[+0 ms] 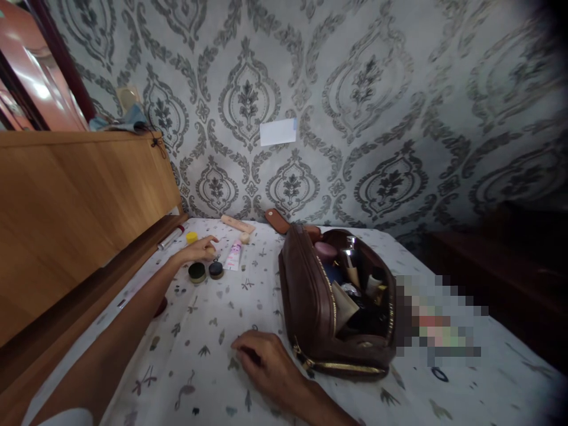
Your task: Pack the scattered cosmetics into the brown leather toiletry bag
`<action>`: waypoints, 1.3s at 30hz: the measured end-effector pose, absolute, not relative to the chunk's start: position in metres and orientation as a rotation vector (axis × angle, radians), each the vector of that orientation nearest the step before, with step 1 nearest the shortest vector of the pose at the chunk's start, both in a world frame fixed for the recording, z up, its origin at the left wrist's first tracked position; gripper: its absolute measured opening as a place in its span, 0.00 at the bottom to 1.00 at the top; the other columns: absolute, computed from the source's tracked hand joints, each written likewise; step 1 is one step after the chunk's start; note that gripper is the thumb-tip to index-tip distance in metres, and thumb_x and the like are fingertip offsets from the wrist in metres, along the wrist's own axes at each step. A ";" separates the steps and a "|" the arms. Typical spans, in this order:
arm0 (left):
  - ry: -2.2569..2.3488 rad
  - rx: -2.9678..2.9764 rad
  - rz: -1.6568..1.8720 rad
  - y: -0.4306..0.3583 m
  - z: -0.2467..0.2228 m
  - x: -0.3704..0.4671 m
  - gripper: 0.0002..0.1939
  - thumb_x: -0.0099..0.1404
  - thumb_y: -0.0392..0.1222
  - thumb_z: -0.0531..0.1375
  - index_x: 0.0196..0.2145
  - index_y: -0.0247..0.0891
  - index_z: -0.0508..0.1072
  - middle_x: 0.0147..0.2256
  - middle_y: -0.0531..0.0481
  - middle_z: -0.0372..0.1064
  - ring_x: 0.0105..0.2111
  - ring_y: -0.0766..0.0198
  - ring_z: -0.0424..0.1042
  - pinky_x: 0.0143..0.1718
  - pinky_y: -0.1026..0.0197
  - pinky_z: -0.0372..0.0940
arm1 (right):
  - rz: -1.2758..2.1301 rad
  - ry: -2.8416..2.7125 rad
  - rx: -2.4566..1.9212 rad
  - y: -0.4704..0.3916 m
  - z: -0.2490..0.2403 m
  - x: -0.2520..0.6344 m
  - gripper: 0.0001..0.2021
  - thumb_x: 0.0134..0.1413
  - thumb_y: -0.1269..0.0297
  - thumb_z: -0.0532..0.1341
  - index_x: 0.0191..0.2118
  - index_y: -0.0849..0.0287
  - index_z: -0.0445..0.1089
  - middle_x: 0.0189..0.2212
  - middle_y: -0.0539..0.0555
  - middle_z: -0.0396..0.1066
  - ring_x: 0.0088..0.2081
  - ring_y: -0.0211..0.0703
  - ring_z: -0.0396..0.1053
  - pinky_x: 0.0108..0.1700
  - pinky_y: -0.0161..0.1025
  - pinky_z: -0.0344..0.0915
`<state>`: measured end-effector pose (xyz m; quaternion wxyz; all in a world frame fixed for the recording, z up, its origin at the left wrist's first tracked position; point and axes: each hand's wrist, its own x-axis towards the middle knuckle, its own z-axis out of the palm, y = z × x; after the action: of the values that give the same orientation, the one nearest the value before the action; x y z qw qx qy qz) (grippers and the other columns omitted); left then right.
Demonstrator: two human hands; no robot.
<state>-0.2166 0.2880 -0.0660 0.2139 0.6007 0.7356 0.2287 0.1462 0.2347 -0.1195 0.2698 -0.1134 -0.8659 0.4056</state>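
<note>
The left hand (198, 250) is stretched out toward the far left part of the bed (213, 331), its fingers loosely spread and resting over a small cluster of cosmetics; whether the fingertips press on anything beneath them cannot be told. Just in front of it sit two small round pots – a dark-lidded jar (197, 272) and a second black jar (216, 270) – touching or nearly touching each other. Beside them to the right lies a pink-and-white tube (233, 256), and just behind the hand is a small yellow cap (191, 237). Farther back, close to the wall edge of the bed, lies a long beige tube (238, 224).

The right hand (261, 362) rests palm down on the printed sheet near the front edge, fingers curled together and holding nothing visible – it lies just beside the near corner of a brown zip pouch (310, 302). The pouch stands open, its gold zipper running round the rim, with bottles and tubes packed inside. A brown leather case (277, 220) lies behind it by the wall. Along the left edge runs a wooden headboard (66, 219).
</note>
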 end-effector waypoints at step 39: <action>2.027 2.080 0.810 0.239 -0.032 -0.088 0.09 0.53 0.35 0.56 0.34 0.41 0.61 0.35 0.53 0.61 0.36 0.60 0.64 0.38 0.59 0.61 | 1.103 -2.341 -0.304 0.234 -0.109 0.147 0.13 0.50 0.75 0.56 0.37 0.60 0.77 0.30 0.52 0.76 0.30 0.38 0.70 0.37 0.32 0.64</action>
<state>-0.0883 0.2393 -0.0323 0.0633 0.6883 0.6710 0.2683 0.1466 0.2336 -0.1086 0.2647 -0.1125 -0.8663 0.4084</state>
